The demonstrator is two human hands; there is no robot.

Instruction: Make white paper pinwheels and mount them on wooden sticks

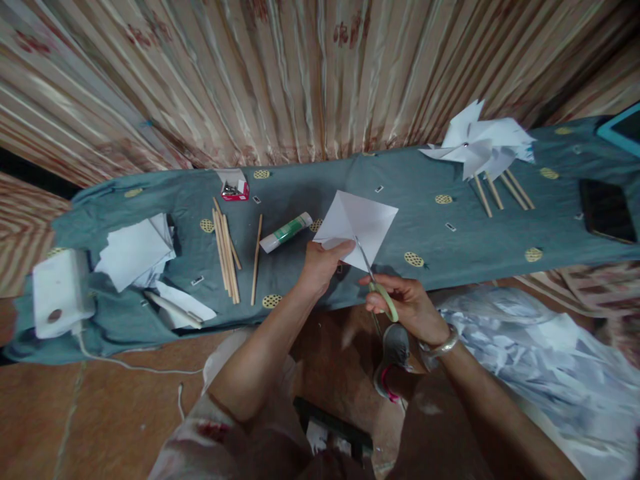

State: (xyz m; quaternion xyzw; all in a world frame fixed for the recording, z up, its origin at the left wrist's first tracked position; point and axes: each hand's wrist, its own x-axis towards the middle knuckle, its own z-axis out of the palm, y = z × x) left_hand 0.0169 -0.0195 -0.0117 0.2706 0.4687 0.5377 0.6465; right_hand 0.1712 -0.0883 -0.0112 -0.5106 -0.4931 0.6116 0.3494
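Note:
My left hand [320, 264] pinches the near corner of a creased white paper square [357, 223], holding it above the grey-blue cloth [400, 180] that covers the table. My right hand [400, 303] is closed round the green handles of a pair of scissors [373, 280]. The blades point up and away into the square's lower edge along a fold. A metal bangle sits on my right wrist.
A bundle of wooden sticks [226, 257], a glue stick [286, 231], a small red box [235, 191] and a pile of white paper [135, 253] lie at left. Finished paper pinwheels [480, 147] rest at right, by a black phone [607, 210]. A plastic bag of paper scraps [540, 360] sits below.

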